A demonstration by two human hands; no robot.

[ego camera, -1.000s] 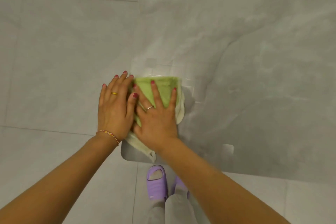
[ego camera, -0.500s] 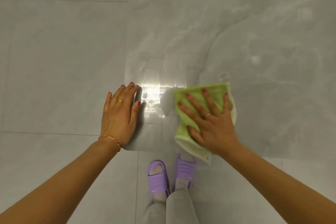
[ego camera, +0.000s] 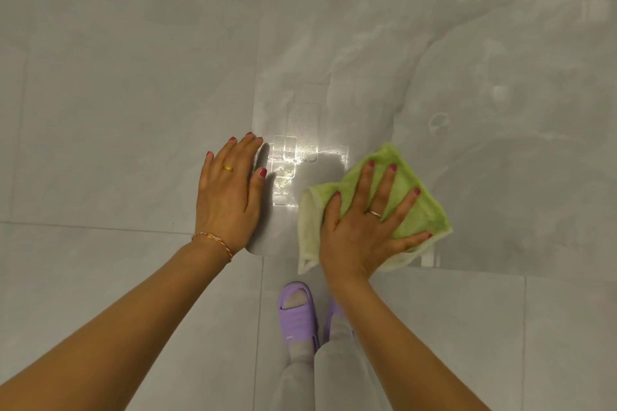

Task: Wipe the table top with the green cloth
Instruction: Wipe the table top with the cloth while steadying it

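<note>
The table top [ego camera: 434,60] is a glossy pale grey marble-look slab filling the upper right, with its left edge and rounded near corner by my hands. The folded green cloth [ego camera: 414,207] lies flat on it close to the near edge. My right hand [ego camera: 364,227] presses down on the cloth with fingers spread, covering its middle. My left hand [ego camera: 230,197] rests flat on the table's near left corner, fingers apart, holding nothing. A bright wet-looking glare patch [ego camera: 293,163] lies between the two hands.
Grey floor tiles [ego camera: 117,93] lie to the left of and below the table. My purple slippers [ego camera: 297,317] and grey trouser legs stand just under the table's near edge.
My right hand has slid the cloth to the right, away from my left hand, and turned it slightly clockwise. My left hand stayed on the corner.
</note>
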